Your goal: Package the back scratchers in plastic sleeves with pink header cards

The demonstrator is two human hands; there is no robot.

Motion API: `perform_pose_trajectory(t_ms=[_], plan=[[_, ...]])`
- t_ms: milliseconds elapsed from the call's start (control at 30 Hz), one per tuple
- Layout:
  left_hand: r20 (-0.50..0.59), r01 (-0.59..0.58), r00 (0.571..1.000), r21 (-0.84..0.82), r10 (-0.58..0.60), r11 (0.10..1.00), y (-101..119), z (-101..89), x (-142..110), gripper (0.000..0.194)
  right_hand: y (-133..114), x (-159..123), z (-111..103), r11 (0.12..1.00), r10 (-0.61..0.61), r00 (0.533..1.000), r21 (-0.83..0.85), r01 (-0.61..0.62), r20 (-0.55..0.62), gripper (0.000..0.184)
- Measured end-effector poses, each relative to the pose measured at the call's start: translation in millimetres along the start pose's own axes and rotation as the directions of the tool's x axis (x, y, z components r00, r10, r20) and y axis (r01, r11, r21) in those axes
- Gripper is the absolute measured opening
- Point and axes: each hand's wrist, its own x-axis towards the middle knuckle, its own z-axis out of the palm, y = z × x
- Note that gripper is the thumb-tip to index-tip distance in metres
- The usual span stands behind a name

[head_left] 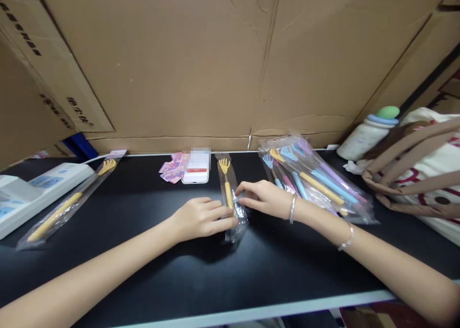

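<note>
A yellow back scratcher point(227, 189) in a clear plastic sleeve lies upright in my view at the middle of the black table, claw end away from me. Across the lower handle, my left hand point(206, 217) has its fingers closed over the sleeve; its thumb is hidden. My right hand point(265, 198) is at the sleeve's right edge, thumb and forefinger curved with a small gap between them. To its right lies a pile of bagged back scratchers point(319, 179) in blue, purple, pink and yellow. Another bagged yellow back scratcher point(68, 203) lies at the left.
Small pink printed cards point(172, 169) and a phone point(196, 170) lie by the cardboard wall point(172, 69). A white power strip point(46, 182) is at the left. On the right stand a white bottle point(366, 136) with a green top and a cloth bag point(424, 175).
</note>
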Motion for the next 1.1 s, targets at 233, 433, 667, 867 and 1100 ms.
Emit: perform_pose_trajectory(t_ms=[233, 433, 667, 867, 1100], plan=[[0.098, -0.126, 0.987, 0.015, 0.124, 0.992, -13, -2.3, -1, 0.014, -10, -16, 0, 0.995, -0.039, 0.989, -0.087, 0.052, 0.142, 0.03], [0.083, -0.146, 0.987, 0.093, 0.138, 0.985, -18, -1.6, -7, 0.009, -19, -17, 5, 0.97, -0.012, 0.991, -0.24, 0.044, 0.131, 0.035], [0.011, -0.001, 1.0, 0.13, -0.001, 0.992, -9, 1.1, -7, 0.014, -29, -18, 12, 0.945, -0.134, 0.99, -0.308, 0.113, -0.048, 0.046], [-0.059, 0.071, 0.996, 0.122, -0.064, 0.99, -8, 2.2, -7, 0.013, -28, -15, 24, 0.893, -0.272, 0.95, -0.407, 0.191, -0.152, 0.042], [-0.033, 0.041, 0.999, 0.106, -0.038, 0.994, -11, 3.4, -8, 0.011, -25, -12, 34, 0.809, -0.326, 0.937, -0.549, 0.21, -0.122, 0.015]])
